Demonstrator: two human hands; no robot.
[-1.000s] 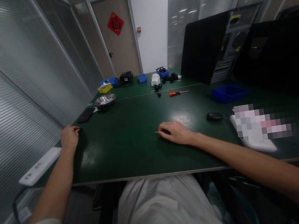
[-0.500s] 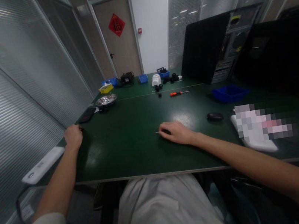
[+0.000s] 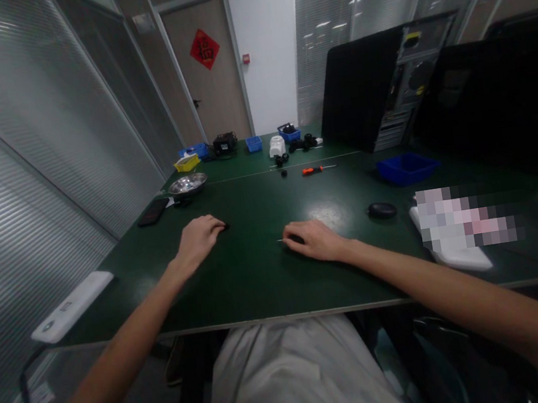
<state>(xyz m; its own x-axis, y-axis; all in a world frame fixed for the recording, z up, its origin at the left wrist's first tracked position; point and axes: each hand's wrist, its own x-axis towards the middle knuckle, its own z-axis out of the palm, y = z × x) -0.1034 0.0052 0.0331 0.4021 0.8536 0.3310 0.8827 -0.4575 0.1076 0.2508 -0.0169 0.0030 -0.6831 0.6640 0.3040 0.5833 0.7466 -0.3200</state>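
Observation:
Over the left middle of the green table (image 3: 251, 285), my left hand (image 3: 199, 240) pinches a small black part (image 3: 225, 226) at its fingertips. My right hand (image 3: 312, 239) rests on the table to the right of it, fingers curled round a dark-handled tool; its thin metal shaft (image 3: 279, 240) points left. The two hands are apart. Beyond them lie an orange and black screwdriver (image 3: 312, 171) and a small black piece (image 3: 283, 173).
A metal bowl (image 3: 188, 184) and a phone (image 3: 153, 212) lie at the left, a white power strip (image 3: 72, 307) nearer. At the right are a mouse (image 3: 382, 211), a blue tray (image 3: 406, 169) and a computer case (image 3: 384, 90). Small trays and black parts stand at the back.
My left hand has moved right from the table's left edge toward the middle, with the black part at its fingertips. My right hand has stayed almost in place. The view has shifted slightly.

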